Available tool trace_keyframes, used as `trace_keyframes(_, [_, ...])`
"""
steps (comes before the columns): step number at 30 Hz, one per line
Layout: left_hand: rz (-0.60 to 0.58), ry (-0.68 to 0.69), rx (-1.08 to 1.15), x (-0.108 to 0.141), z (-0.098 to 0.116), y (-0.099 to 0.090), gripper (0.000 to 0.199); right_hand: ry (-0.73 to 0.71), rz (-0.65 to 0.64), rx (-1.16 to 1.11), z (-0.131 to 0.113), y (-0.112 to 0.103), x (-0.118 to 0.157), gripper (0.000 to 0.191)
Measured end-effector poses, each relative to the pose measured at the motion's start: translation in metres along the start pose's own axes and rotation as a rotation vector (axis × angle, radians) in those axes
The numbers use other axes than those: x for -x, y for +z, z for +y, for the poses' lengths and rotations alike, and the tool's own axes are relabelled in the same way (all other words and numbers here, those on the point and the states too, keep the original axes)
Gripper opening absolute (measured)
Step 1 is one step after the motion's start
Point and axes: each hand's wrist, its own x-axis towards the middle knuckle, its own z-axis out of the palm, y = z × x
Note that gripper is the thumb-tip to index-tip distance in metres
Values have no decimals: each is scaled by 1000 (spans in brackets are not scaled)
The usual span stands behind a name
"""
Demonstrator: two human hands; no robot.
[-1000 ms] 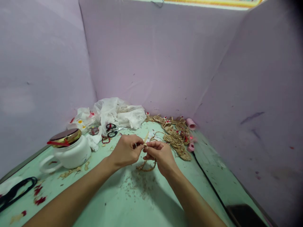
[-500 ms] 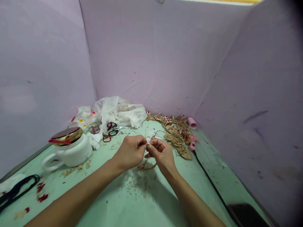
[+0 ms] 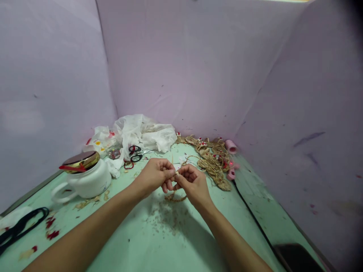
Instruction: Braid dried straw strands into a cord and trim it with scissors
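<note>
My left hand (image 3: 157, 174) and my right hand (image 3: 194, 184) meet over the middle of the table, fingertips nearly touching. Both pinch a small pale end, which looks like part of the tan braided jute cord (image 3: 176, 199) that loops below them. Fingers cover most of the pinched part, so its detail is hidden. Beyond my right hand lies a heap of braided jute pieces (image 3: 214, 170) with red and white beads. Fine tan crumbs (image 3: 167, 219) are scattered on the green table (image 3: 136, 245) beneath my wrists.
To the left stand a white mug (image 3: 92, 181) with a gold-rimmed lid (image 3: 81, 161), black-handled scissors (image 3: 136, 158) and a black cord bundle (image 3: 21, 226). White plastic bags (image 3: 144, 132) sit behind. Rightward are a pink spool (image 3: 230, 147), a pink glue gun (image 3: 231, 173) with black cable, and a phone (image 3: 296, 257).
My left hand has turned and loosened slightly, its lower fingers now showing beneath the thumb. My right hand keeps its pinch almost in place. The view has shifted slightly.
</note>
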Motion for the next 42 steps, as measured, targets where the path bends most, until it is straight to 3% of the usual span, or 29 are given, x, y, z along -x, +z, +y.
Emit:
trace_keyframes(8, [-62, -28, 91, -1, 2, -4, 19, 19, -85, -96, 0, -4, 0, 15])
trace_keyframes(12, [-78, 84, 14, 0, 2, -2, 18, 128, -58, -289, 3, -8, -4, 19])
trace_keyframes(16, [33, 274, -254, 1, 0, 2, 14, 222, -50, -431, 1, -10, -5, 21])
trace_keyframes(23, [141, 474, -427, 0, -8, 3, 13, 208, -37, -406, -3, -10, -4, 22])
trace_keyframes(30, [246, 386, -390, 3, -9, 6, 11, 151, -25, -288, 1, -6, -4, 26])
trace_keyframes(34, [191, 290, -333, 6, -4, 8, 17, 106, 12, -224, 1, -7, -3, 23])
trace_keyframes(39, [33, 159, -156, 7, 2, 5, 28, 90, 34, -123, -4, -9, -4, 20])
trace_keyframes(42, [98, 148, -258, 5, 3, 2, 26, 100, 28, -40, -7, -8, -3, 18])
